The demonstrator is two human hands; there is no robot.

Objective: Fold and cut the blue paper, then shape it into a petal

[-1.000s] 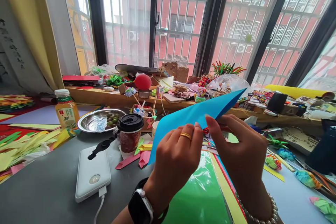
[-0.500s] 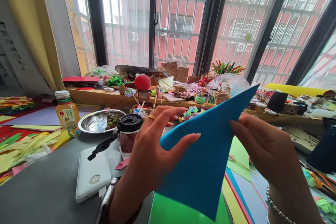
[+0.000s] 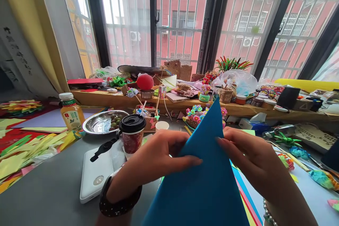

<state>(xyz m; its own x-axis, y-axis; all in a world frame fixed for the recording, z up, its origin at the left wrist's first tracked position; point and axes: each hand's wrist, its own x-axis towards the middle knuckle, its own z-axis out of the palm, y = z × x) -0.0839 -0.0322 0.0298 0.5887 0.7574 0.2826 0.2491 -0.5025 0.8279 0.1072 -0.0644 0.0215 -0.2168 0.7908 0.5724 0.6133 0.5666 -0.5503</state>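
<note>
Both hands pinch a blue paper sheet [image 3: 203, 180], held up above the table [image 3: 47, 190], point upward. Left hand [image 3: 156, 159] clamps the sheet's left edge, thumb on the front face, fingers behind. Right hand [image 3: 251, 159] clamps the right edge the same way.

Readable text: power bank [image 3: 96, 173] display shows "57". Juice bottle [image 3: 71, 112] has a green-and-red label, characters too small to read. Hanging scroll [image 3: 18, 56] at far left carries brush writing, not legible.

Around: coffee cup [image 3: 131, 132] with black lid just beside the power bank, steel bowl [image 3: 103, 122] with green fruit behind it, small white paper cup [image 3: 162, 125] behind the left hand. Red ball [image 3: 144, 81] on the cluttered windowsill. Yellow and green paper scraps [image 3: 23, 152] at left.

The blue sheet blocks most of the table directly in front; coloured paper edges [image 3: 247, 201] show past its right side.
</note>
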